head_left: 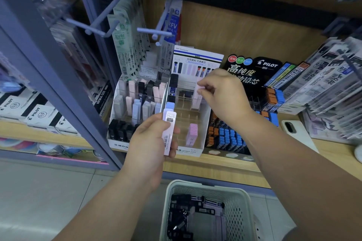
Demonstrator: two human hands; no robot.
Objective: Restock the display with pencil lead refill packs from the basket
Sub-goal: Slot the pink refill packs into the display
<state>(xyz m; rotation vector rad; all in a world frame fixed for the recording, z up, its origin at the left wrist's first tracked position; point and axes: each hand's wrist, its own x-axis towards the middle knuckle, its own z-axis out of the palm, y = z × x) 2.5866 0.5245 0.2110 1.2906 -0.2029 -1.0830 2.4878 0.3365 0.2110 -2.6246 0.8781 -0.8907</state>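
While my left hand (150, 139) held a small stack of lilac packs (168, 133) closed between thumb and fingers, just in front of the display (197, 150), my right hand (221, 94) was up at the back row, pinching one pale pink pack (197, 96) by its top end over a slot. Both grips were shut on packs. More packs, black and lilac, lay loose in the basket (241, 199) on the floor below the shelf (215, 168), and one pink row (192, 135) stood near the front of the display.

These packs looked to me like thin, rigid plastic cases: very light, stiff, smooth enough to slide against each other in a stack. I judged the leads inside brittle, so dropping one was the risk, not crushing it. The best hold seemed to be across the flat faces near the upper end, leaving the lower end free to enter the narrow clear dividers. A stack wanted side pressure to stop it fanning out.
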